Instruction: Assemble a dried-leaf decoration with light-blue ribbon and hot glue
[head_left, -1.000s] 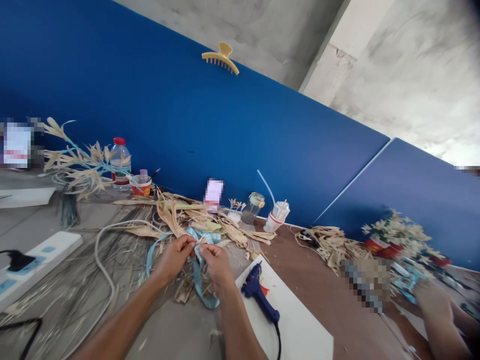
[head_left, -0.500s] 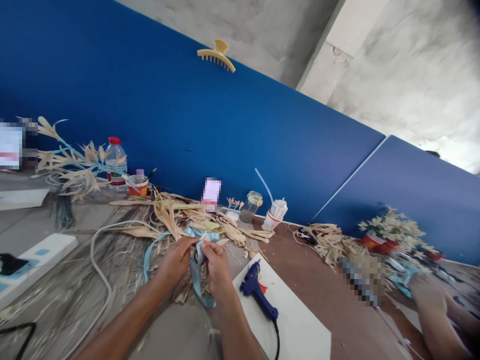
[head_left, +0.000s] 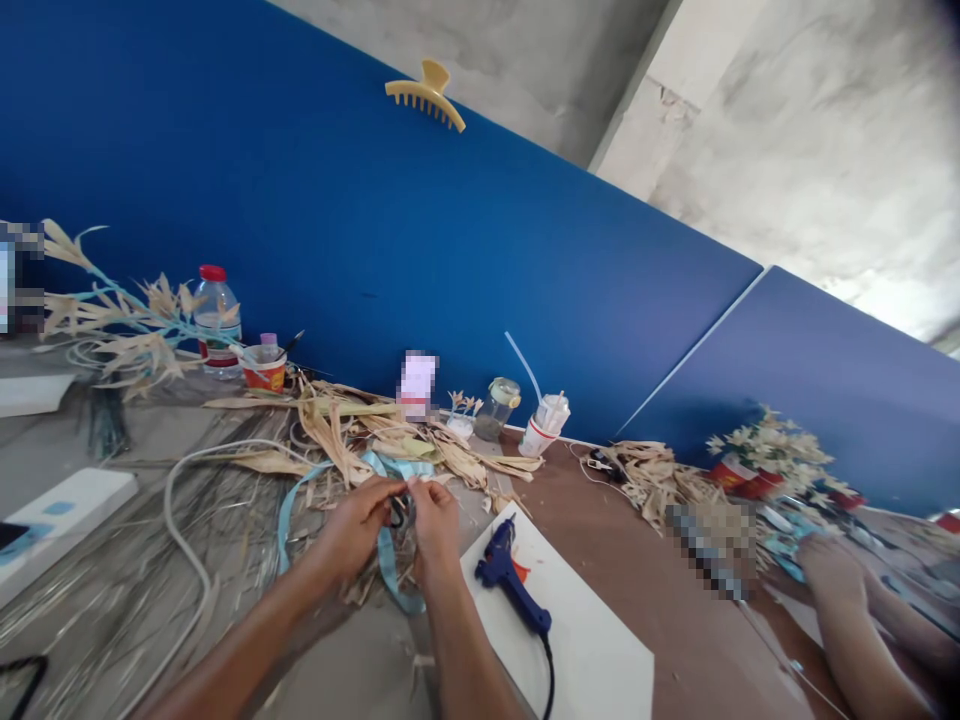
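My left hand [head_left: 358, 522] and my right hand [head_left: 436, 522] meet over the table, fingers pinched together on a small dark piece and a light blue ribbon [head_left: 390, 565] that loops down below them. The ribbon also trails left in an arc [head_left: 289, 505]. Dried husk leaves [head_left: 352, 440] lie in a heap just behind both hands. A blue glue gun [head_left: 510, 580] rests on a white board [head_left: 592, 640] right of my right hand.
A blue partition [head_left: 375, 230] with a yellow hair claw [head_left: 425, 90] on top stands behind. A water bottle [head_left: 215, 320], red cup [head_left: 262, 368], jar [head_left: 497, 408] and straw cup [head_left: 546, 420] line it. Power strip [head_left: 60, 510] at left. Another person's arm [head_left: 847, 610] at right.
My hands have drawn closer together around the ribbon, and a small dark piece now shows between the fingers. The view has shifted slightly left.
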